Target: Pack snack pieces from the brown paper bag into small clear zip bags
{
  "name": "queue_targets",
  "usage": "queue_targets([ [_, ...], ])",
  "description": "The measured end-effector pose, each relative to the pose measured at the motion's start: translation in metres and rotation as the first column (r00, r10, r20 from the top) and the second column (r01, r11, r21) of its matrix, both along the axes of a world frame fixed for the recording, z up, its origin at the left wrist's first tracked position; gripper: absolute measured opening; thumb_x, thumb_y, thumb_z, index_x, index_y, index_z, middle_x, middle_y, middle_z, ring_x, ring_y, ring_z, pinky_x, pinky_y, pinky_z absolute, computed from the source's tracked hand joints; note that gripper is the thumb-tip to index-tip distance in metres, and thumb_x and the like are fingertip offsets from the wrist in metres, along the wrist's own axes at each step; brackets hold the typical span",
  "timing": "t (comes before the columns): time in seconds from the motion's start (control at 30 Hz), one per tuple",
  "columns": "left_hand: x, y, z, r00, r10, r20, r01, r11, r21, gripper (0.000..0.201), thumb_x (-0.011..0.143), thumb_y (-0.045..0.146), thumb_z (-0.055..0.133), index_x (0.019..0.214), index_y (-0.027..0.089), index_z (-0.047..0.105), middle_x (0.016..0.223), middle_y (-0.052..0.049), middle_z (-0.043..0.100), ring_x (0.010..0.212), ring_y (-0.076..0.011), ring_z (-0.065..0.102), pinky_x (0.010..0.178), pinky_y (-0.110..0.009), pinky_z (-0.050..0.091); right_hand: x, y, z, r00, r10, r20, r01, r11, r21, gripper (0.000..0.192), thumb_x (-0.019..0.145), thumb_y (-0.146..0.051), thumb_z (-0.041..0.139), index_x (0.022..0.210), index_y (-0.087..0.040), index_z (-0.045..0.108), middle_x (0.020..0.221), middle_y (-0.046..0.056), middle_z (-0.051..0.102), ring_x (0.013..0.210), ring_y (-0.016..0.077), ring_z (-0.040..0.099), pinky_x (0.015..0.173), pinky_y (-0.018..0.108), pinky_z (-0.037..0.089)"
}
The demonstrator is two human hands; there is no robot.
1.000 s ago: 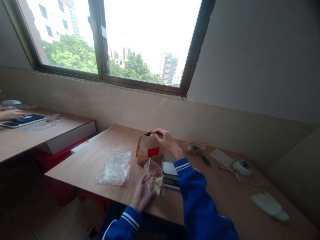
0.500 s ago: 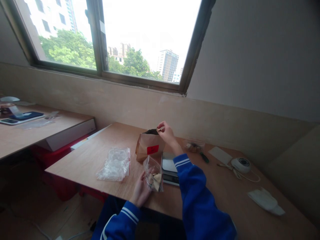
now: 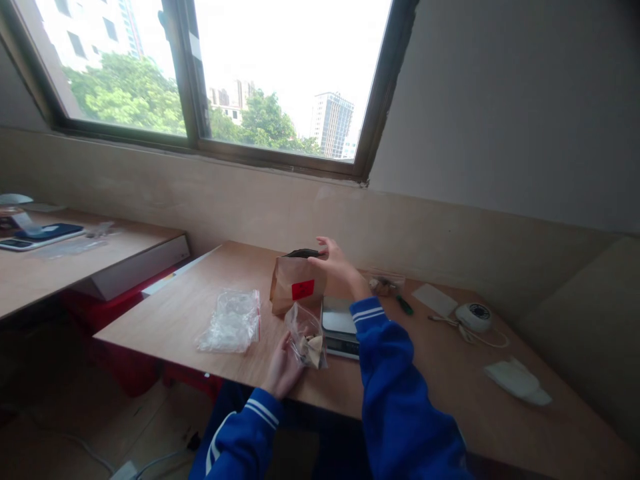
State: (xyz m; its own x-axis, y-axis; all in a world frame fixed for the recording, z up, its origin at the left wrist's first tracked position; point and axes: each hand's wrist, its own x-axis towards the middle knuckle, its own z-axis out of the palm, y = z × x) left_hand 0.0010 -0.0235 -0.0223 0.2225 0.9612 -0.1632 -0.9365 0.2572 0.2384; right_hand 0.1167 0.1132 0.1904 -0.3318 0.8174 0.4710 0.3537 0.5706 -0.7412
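My left hand (image 3: 283, 369) grips a clear zip bag (image 3: 303, 323) near the table's front edge. Pale, flat, dark-edged pieces (image 3: 313, 348) lie in the bottom of that bag; their kind I cannot tell. Behind it stands a brown paper bag (image 3: 283, 287) with a red label, its top open and dark inside. At the right side of its mouth is my right hand (image 3: 339, 262), thumb and fingers apart, with nothing visible between them. The paper bag's contents are hidden. Below my right wrist sits a kitchen scale (image 3: 339, 319), partly covered by the sleeve.
Left on the table (image 3: 165, 320) is a pile of clear zip bags (image 3: 230, 323). To the right lie a filled clear bag (image 3: 383, 285), a green-handled tool (image 3: 405, 306), a white card (image 3: 434, 299), a white dome camera (image 3: 474, 317) with cable, and a crumpled white item (image 3: 517, 382).
My right hand has spread its fingers at the paper bag's mouth; the small piece it pinched is no longer visible. The left hand still holds the zip bag. The view has shifted slightly.
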Motion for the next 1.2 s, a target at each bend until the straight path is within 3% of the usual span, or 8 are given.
queue_targets([
  [0.1, 0.001, 0.0, 0.002, 0.999, 0.039, 0.01, -0.039, 0.999, 0.016, 0.034, 0.094, 0.025, 0.043, 0.121, 0.015, 0.061, 0.105, -0.01, 0.072, 0.101, -0.0201, 0.067, 0.097, -0.036, 0.048, 0.007, -0.024, -0.009, 0.984, -0.074, -0.159, 0.081, 0.996, 0.037, 0.038, 0.078, -0.025, 0.063, 0.114, -0.018, 0.057, 0.119, 0.008, 0.057, 0.095, 0.016, 0.059, 0.086, 0.031, 0.05],
  [0.2, 0.001, 0.0, 0.004, 0.999, 0.048, 0.023, -0.049, 0.998, 0.037, 0.037, 0.094, 0.025, 0.042, 0.128, 0.018, 0.056, 0.108, -0.009, 0.072, 0.101, -0.0186, 0.067, 0.096, -0.032, 0.048, 0.016, -0.067, -0.027, 0.973, 0.005, -0.231, -0.016, 0.999, -0.047, 0.021, 0.085, -0.021, 0.049, 0.1, -0.018, 0.063, 0.097, 0.004, 0.065, 0.084, 0.0147, 0.063, 0.078, 0.028, 0.052],
  [0.27, 0.002, -0.001, 0.005, 0.998, 0.055, 0.007, -0.055, 0.997, 0.052, 0.037, 0.094, 0.026, 0.043, 0.128, 0.018, 0.056, 0.108, -0.009, 0.072, 0.102, -0.0187, 0.066, 0.094, -0.031, 0.049, 0.022, -0.097, -0.043, 0.98, 0.181, -0.082, -0.191, 0.972, -0.138, 0.02, 0.084, -0.017, 0.049, 0.09, -0.019, 0.068, 0.087, 0.003, 0.069, 0.081, 0.0155, 0.065, 0.076, 0.028, 0.053],
  [0.37, 0.002, -0.001, 0.007, 0.998, 0.059, -0.017, -0.057, 0.995, 0.08, 0.037, 0.094, 0.026, 0.043, 0.128, 0.018, 0.056, 0.108, -0.008, 0.072, 0.101, -0.0189, 0.066, 0.092, -0.031, 0.05, 0.032, -0.124, -0.069, 0.958, 0.254, 0.135, -0.228, 0.956, -0.186, 0.026, 0.08, -0.009, 0.05, 0.087, -0.02, 0.073, 0.091, 0.004, 0.072, 0.084, 0.0178, 0.067, 0.079, 0.03, 0.052],
  [0.57, 0.001, -0.001, 0.008, 0.999, 0.039, -0.009, -0.038, 0.996, 0.078, 0.035, 0.095, 0.025, 0.042, 0.126, 0.021, 0.057, 0.11, -0.006, 0.072, 0.104, -0.0176, 0.065, 0.093, -0.03, 0.048, 0.047, -0.121, -0.095, 0.946, 0.185, 0.266, -0.15, 0.978, -0.148, 0.038, 0.076, -0.002, 0.051, 0.1, -0.02, 0.073, 0.101, 0.007, 0.073, 0.093, 0.0212, 0.067, 0.086, 0.033, 0.05],
  [0.73, 0.001, -0.001, 0.006, 0.997, 0.081, -0.018, -0.08, 0.996, 0.035, 0.031, 0.094, 0.024, 0.044, 0.119, 0.018, 0.061, 0.103, -0.007, 0.073, 0.097, -0.0172, 0.067, 0.09, -0.03, 0.049, 0.047, -0.118, -0.093, 0.924, 0.243, 0.297, -0.2, 0.966, -0.166, 0.042, 0.071, -0.001, 0.057, 0.105, -0.022, 0.072, 0.101, 0.007, 0.074, 0.092, 0.0213, 0.066, 0.084, 0.033, 0.051],
  [0.93, -0.001, -0.004, 0.007, 0.999, 0.031, -0.006, -0.031, 0.998, 0.06, 0.034, 0.093, 0.027, 0.045, 0.124, 0.02, 0.058, 0.103, -0.006, 0.073, 0.094, -0.0188, 0.067, 0.088, -0.034, 0.051, 0.045, -0.121, -0.093, 0.915, 0.282, 0.287, -0.232, 0.953, -0.196, 0.049, 0.066, 0.0, 0.064, 0.107, -0.025, 0.071, 0.105, 0.005, 0.073, 0.094, 0.0224, 0.065, 0.086, 0.033, 0.05],
  [1.2, 0.001, -0.003, 0.005, 1.0, 0.017, -0.012, -0.016, 0.999, 0.052, 0.04, 0.093, 0.031, 0.046, 0.13, 0.019, 0.054, 0.103, -0.008, 0.072, 0.095, -0.0201, 0.067, 0.09, -0.035, 0.05, 0.045, -0.131, -0.089, 0.903, 0.276, 0.328, -0.234, 0.959, -0.163, 0.034, 0.071, -0.013, 0.071, 0.104, -0.024, 0.07, 0.103, 0.004, 0.069, 0.101, 0.0241, 0.059, 0.089, 0.036, 0.047],
])
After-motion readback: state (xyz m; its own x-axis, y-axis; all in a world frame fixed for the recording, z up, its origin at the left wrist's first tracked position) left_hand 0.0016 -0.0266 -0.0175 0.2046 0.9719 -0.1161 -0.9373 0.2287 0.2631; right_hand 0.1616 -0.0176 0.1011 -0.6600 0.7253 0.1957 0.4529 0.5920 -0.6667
